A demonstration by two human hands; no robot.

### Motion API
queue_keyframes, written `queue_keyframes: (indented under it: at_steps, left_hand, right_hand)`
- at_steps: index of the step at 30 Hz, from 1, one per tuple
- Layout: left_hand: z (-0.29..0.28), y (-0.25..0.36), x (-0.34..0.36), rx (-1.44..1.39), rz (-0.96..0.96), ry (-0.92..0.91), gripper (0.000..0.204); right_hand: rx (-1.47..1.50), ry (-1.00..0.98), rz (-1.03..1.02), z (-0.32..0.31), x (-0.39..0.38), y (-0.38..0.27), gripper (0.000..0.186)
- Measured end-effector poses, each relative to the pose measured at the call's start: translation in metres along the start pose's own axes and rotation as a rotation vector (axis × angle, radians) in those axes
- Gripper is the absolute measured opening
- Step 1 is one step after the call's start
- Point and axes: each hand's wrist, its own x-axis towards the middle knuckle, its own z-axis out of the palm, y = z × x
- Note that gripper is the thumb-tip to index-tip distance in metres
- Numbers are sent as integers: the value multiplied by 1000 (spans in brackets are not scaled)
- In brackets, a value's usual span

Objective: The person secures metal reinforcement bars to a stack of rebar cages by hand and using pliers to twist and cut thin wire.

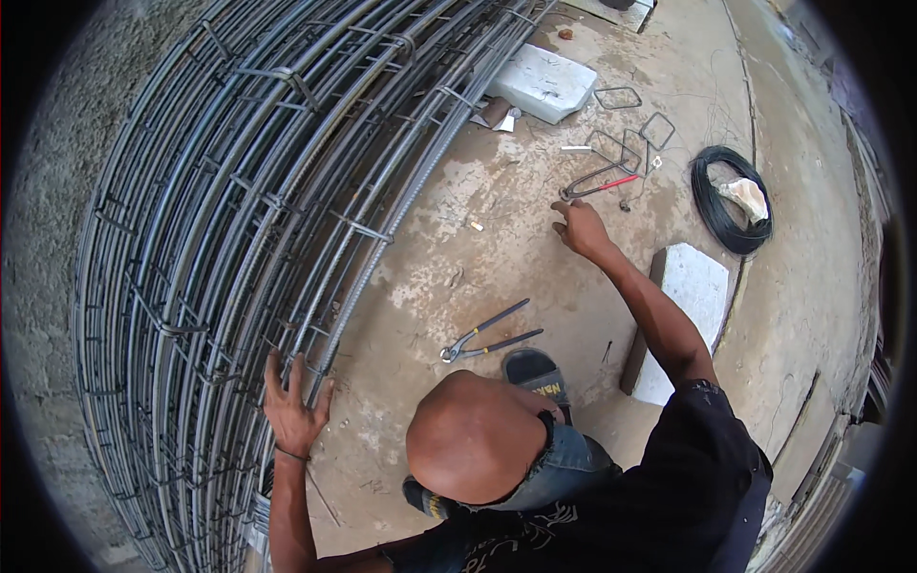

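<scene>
My left hand (294, 413) lies with its fingers apart on the right edge of a stack of long steel rebar cages (277, 201), a dark band around the wrist. Stretched forward, my right hand (580, 229) has its fingers apart, close to the jaws of a pair of red-handled pincers (600, 185) on the ground. Whether the fingertips touch the jaws I cannot tell. Several bent square wire stirrups (613, 149) lie just beyond those pincers. A second pair of pincers (489, 334), with dark handles and yellow marks, lies spread in front of my slippered foot.
A coil of black tie wire (709, 202) with a pale lump on it lies at the right. White-topped blocks stand on the concrete, one (690, 296) beneath my right forearm and another (544, 80) beside the cages. A rough wall (57, 191) borders the left.
</scene>
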Motion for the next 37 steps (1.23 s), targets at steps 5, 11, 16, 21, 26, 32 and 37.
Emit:
queue_keyframes:
  at_steps: [5,11,16,21,26,32,37]
  left_hand:
    - [-10,35,-6,109,71,108,38]
    - [22,68,19,-438,-52,-124,32]
    - [61,150,71,-1193,-415,26,40]
    - [33,189,103,-1493,-535,43,33]
    - [-2,164,107,-1571,-618,251,21]
    - [2,149,94,-1574,-750,270,22]
    - [15,134,89,-1642,-768,337,25]
  right_hand:
    - [-10,-110,-153,34,28,-19,33]
    - [61,7,-334,45,16,-91,18]
    - [369,14,-628,15,-82,-154,24]
    - [553,102,-634,-16,-108,-172,39]
    - [428,239,-547,-36,-99,-146,59]
    - [-179,-41,300,2,-82,4,41]
    - [-33,-138,33,11,-73,33,33]
